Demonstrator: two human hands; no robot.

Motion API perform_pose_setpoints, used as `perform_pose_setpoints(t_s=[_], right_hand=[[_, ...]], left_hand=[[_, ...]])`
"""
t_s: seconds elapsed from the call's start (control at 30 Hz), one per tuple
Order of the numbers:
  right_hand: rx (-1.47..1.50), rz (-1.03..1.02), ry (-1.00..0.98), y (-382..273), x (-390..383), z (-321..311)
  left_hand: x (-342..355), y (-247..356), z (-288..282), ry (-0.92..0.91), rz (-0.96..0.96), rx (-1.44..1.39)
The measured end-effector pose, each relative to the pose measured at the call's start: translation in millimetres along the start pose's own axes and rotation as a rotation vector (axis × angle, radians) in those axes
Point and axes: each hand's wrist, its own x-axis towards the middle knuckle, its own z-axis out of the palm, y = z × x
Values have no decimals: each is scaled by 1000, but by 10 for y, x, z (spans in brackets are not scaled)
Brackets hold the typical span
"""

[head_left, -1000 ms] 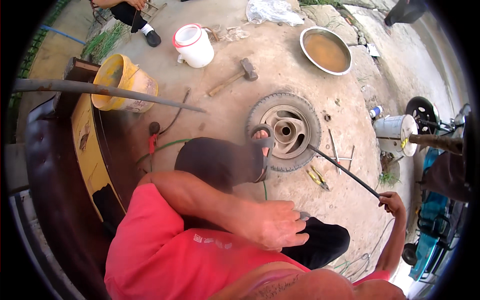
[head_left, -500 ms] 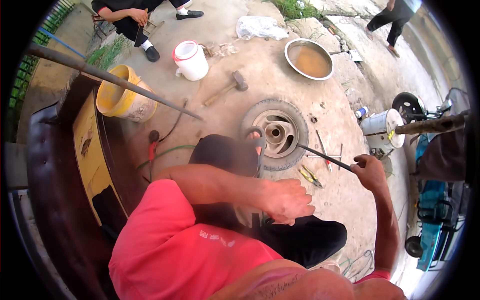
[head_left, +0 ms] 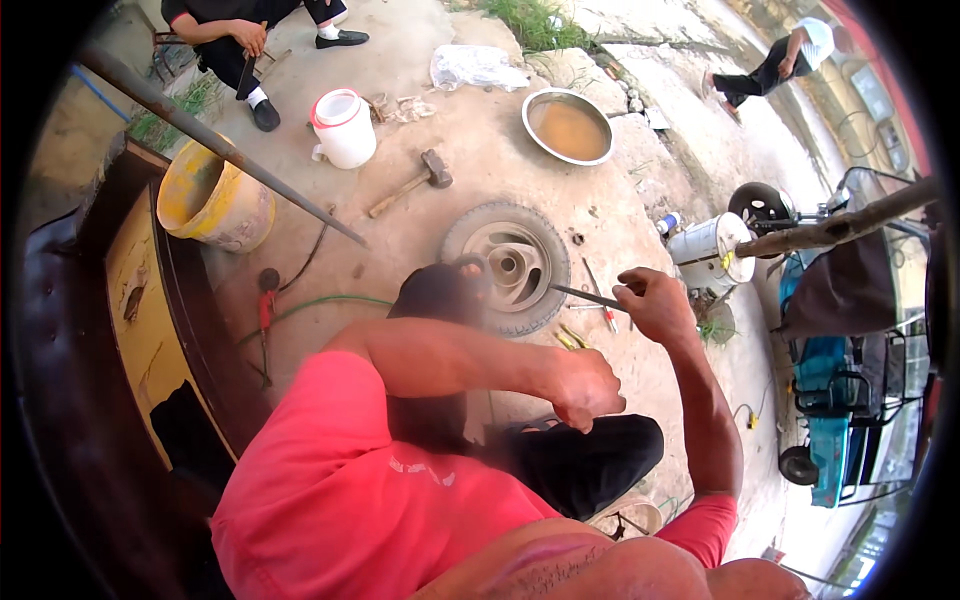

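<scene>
The right hand point(head_left: 655, 300) was closed around one end of a thin dark metal rod point(head_left: 590, 296), fingers wrapped tight, and the rod's far tip reached just over the edge of the small grey rubber-tyred wheel point(head_left: 510, 265) lying flat on the concrete ground point(head_left: 480, 170). The left hand point(head_left: 585, 385) was curled into a fist near the lap, apart from the wheel; I could not tell whether it held anything. The work looked to be at the point of bringing the tool to the tyre. Any levering would call for the tip seated firmly at the rim, and probably the free hand steadying the wheel.

The round metal basin point(head_left: 568, 127) held murky brown water. The yellow plastic bucket point(head_left: 210, 205) appeared stained and mostly empty. The white plastic jug point(head_left: 343, 128) was lidded, its contents hidden.
</scene>
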Motion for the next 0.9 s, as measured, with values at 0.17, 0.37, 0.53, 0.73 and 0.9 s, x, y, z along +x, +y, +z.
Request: perform_pose_setpoints(t_s=[0.17,0.37,0.53,0.73,0.9], right_hand=[[16,-20,25,-180,64,81],[28,-46,122,-470,159,204],[76,-109,236,-704,267,280],[308,-175,299,-954,359,361],[368,-370,282,-1095,626,530]], left_hand=[[57,-25,48,-13,19,3],[70,-44,80,16,-1,9],[136,-101,184,103,17,26],[156,1,12,-14,-7,50],[187,-137,238,92,-49,-6]])
